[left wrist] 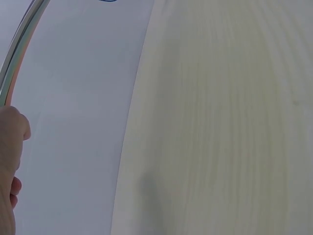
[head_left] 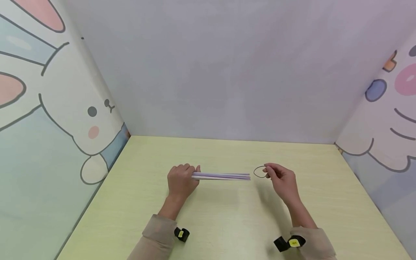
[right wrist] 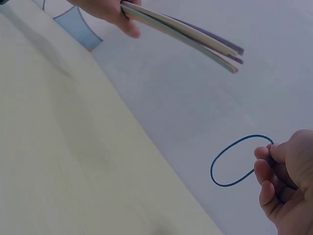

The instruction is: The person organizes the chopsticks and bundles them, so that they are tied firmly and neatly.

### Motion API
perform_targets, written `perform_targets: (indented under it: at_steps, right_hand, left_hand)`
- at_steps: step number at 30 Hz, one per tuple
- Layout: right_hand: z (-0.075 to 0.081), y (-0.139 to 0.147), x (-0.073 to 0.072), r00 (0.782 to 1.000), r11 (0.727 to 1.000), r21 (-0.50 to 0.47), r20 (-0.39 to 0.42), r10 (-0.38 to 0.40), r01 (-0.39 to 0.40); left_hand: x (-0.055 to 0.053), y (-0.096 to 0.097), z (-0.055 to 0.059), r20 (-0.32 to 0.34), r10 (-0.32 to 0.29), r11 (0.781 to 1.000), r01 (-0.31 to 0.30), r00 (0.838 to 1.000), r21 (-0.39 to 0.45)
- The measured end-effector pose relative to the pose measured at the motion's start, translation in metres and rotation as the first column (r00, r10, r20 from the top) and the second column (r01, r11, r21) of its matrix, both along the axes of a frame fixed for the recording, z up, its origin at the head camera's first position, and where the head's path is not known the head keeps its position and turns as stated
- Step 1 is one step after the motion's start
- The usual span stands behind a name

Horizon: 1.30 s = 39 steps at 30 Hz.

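Note:
My left hand grips one end of a bundle of long, thin straw-like sticks, held about level above the table. Their free ends point right and spread slightly apart in the right wrist view, in pale green, orange, cream and purplish tones. Between thumb and fingertips, my right hand pinches a thin dark blue elastic band, which hangs out as an oval loop. The loop is just right of the stick ends and apart from them. In the left wrist view only part of the left hand shows.
Beneath both hands lies a pale yellow wood-grain table. A plain greyish wall rises at its back edge. Side panels with cartoon animals flank it left and right. Black straps with cameras sit at both wrists.

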State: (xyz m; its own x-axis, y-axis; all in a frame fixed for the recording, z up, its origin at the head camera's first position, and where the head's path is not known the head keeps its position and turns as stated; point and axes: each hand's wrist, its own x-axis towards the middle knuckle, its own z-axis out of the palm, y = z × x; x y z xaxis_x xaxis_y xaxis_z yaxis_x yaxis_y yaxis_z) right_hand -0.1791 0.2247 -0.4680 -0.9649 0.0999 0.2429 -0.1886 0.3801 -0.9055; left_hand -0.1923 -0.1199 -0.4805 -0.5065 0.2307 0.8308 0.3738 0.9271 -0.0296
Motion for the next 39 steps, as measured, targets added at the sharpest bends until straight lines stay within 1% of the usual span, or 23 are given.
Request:
perform_targets:
  at_steps: [4, 9, 14, 17, 20, 22, 24, 27, 28, 29, 30, 31, 33, 34, 35, 36, 37, 38, 39]
  right_hand:
    - [0.008, -0.008, 0.003, 0.999, 0.999, -0.026, -0.022, 0.027, -0.028]
    - [0.013, -0.015, 0.003, 0.995, 0.996, -0.038, -0.053, 0.081, -0.083]
    - [0.017, -0.021, 0.006, 0.99, 0.988, -0.078, -0.045, 0.133, -0.136]
    - [0.019, -0.024, 0.009, 0.984, 0.979, -0.101, -0.04, 0.175, -0.178]
    - [0.022, -0.026, 0.012, 0.968, 0.962, -0.109, -0.05, 0.247, -0.251]
    - [0.023, -0.026, 0.015, 0.949, 0.944, -0.101, -0.059, 0.308, -0.313]
    - [0.024, -0.025, 0.017, 0.924, 0.922, -0.075, -0.067, 0.376, -0.38]
    - [0.024, -0.024, 0.02, 0.875, 0.875, -0.028, -0.062, 0.481, -0.483]
    - [0.023, -0.024, 0.021, 0.853, 0.854, -0.009, -0.055, 0.519, -0.52]
    - [0.023, -0.024, 0.021, 0.826, 0.827, 0.001, -0.045, 0.561, -0.562]
    - [0.022, -0.023, 0.021, 0.797, 0.797, 0.005, -0.032, 0.603, -0.604]
    - [0.021, -0.024, 0.021, 0.763, 0.763, 0.01, -0.021, 0.646, -0.646]
    - [0.019, -0.025, 0.021, 0.7, 0.7, 0.014, -0.004, 0.714, -0.714]
    - [0.017, -0.025, 0.021, 0.673, 0.673, 0.012, -0.001, 0.74, -0.74]
    - [0.016, -0.026, 0.02, 0.656, 0.656, 0.009, 0.0, 0.755, -0.755]
    - [0.015, -0.028, 0.02, 0.645, 0.645, 0.002, -0.003, 0.764, -0.764]
    - [0.013, -0.029, 0.02, 0.643, 0.643, -0.008, -0.009, 0.766, -0.766]
    - [0.012, -0.03, 0.021, 0.651, 0.651, -0.02, -0.013, 0.759, -0.759]
    - [0.01, -0.031, 0.021, 0.666, 0.666, -0.038, -0.014, 0.746, -0.745]
  left_hand:
    - [0.0, 0.001, -0.001, -0.001, 0.003, 1.0, -0.003, 1.0, -0.012]
    - [-0.001, 0.002, -0.002, -0.002, 0.003, 1.0, -0.003, 1.0, -0.012]
    - [0.0, 0.002, -0.002, 0.013, 0.013, 1.0, -0.012, 1.0, -0.018]
    - [0.0, 0.002, -0.001, 0.027, 0.025, 0.999, -0.024, 0.999, -0.024]
    - [0.001, 0.002, -0.001, 0.038, 0.039, 0.999, -0.038, 0.999, -0.023]
    - [0.001, 0.002, -0.001, 0.038, 0.044, 0.999, -0.043, 0.998, -0.017]
    - [0.001, 0.002, -0.002, 0.037, 0.05, 0.999, -0.049, 0.998, -0.011]
    - [0.001, 0.001, -0.004, 0.033, 0.056, 0.998, -0.056, 0.998, 0.0]
    - [0.001, 0.001, -0.004, 0.032, 0.058, 0.998, -0.058, 0.998, 0.003]
    - [0.001, 0.001, -0.004, 0.03, 0.06, 0.998, -0.06, 0.998, 0.007]
    - [0.001, 0.001, -0.004, 0.029, 0.063, 0.998, -0.063, 0.998, 0.01]
    - [0.0, 0.001, -0.004, 0.027, 0.065, 0.998, -0.066, 0.998, 0.014]
    - [0.0, 0.001, -0.004, 0.025, 0.072, 0.997, -0.073, 0.997, 0.019]
    - [0.0, 0.001, -0.004, 0.024, 0.076, 0.997, -0.077, 0.997, 0.023]
    - [0.0, 0.002, -0.004, 0.022, 0.08, 0.996, -0.081, 0.997, 0.028]
    - [0.0, 0.002, -0.004, 0.022, 0.085, 0.996, -0.085, 0.996, 0.033]
    - [0.0, 0.002, -0.004, 0.017, 0.089, 0.995, -0.09, 0.996, 0.039]
    - [0.0, 0.002, -0.004, 0.013, 0.094, 0.994, -0.094, 0.996, 0.047]
    - [0.0, 0.002, -0.004, 0.005, 0.099, 0.994, -0.099, 0.995, 0.054]
